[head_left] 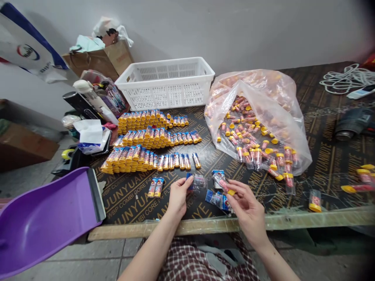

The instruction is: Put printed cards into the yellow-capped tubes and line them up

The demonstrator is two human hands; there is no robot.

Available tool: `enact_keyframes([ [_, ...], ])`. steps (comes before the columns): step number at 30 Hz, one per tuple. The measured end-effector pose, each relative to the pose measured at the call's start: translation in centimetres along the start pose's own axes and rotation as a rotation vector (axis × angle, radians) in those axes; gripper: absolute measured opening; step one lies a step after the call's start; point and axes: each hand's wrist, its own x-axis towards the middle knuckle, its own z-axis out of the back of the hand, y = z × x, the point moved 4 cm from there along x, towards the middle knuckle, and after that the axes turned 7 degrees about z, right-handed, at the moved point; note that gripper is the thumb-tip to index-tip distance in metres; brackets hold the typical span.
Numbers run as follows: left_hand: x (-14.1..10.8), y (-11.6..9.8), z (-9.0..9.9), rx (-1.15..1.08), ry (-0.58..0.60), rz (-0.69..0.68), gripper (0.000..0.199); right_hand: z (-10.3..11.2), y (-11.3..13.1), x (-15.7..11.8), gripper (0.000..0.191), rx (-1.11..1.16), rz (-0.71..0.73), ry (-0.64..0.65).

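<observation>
Between the thumb and fingers of my left hand [179, 195] is a clear and blue plastic sleeve [197, 182]. My right hand [246, 203] pinches a small tube [223, 183] with pink contents and a yellow cap, its cap end near the fingertips. Below and beside that tube lie more blue printed sleeves [214, 198] on the dark table. Two blue-labelled tubes [156, 187] lie side by side left of my left hand. Farther back, stacked rows of blue-labelled tubes with yellow caps [137, 156] stretch across the left part of the table.
Behind the rows stands a white basket [170, 88]. An open plastic bag [263, 97] spills pink, yellow-capped tubes at right. A purple dustpan [52, 218] is at left, a heat gun [353, 123] and a coiled white cable [345, 80] at far right. The table's wooden edge [131, 230] runs in front.
</observation>
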Motion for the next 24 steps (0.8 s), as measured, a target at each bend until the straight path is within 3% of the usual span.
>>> enact_keyframes([
  [5,0.1,-0.3,0.5,0.018,-0.019,-0.065,0.038,-0.9,0.4,-0.8,0.024,-0.082,0.066,0.048],
  [10,-0.3,0.2,0.0,0.342,0.086,-0.226,0.027,-0.8,0.3,-0.9,0.023,-0.158,0.094,0.039],
  [14,-0.8,0.7,0.0,0.447,0.088,-0.268,0.025,-0.6,0.2,-0.6,0.022,-0.145,0.083,0.027],
  [18,-0.7,0.8,-0.1,0.388,0.111,-0.245,0.027,-0.6,0.0,-0.8,0.022,-0.124,0.066,0.029],
  [24,0.2,1.1,0.2,0.101,0.062,-0.063,0.039,-0.8,-0.3,-1.2,0.023,-0.12,0.066,0.032],
])
